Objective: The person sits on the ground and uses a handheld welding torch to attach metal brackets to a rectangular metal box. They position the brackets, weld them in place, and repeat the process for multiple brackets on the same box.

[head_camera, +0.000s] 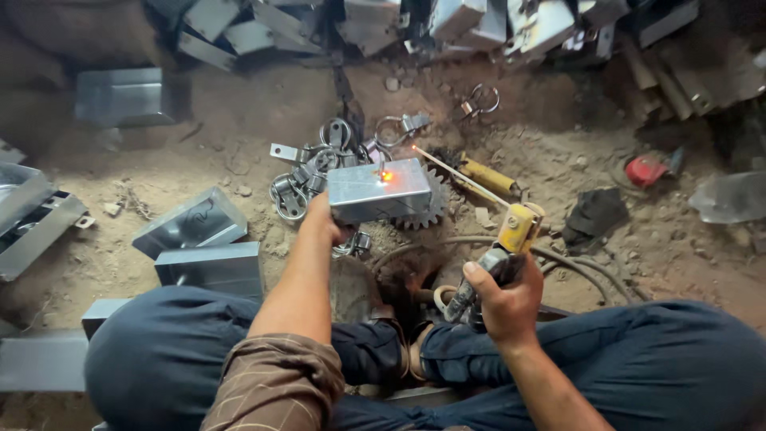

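Rod (459, 177) slants up-left from right hand (503, 299) grip, closed around holder (511, 239); left hand (323, 223) clasps box (379, 190).

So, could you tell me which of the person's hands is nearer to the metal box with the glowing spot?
Left. The left hand grips the near left corner of the metal box. The right hand is nearer the body, holding the electrode holder and apart from the box.

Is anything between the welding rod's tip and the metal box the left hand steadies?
Nothing visible. The rod runs from the holder in the right hand across bare dirt to the box, where a glowing spot sits; the left hand holds its near-left edge.
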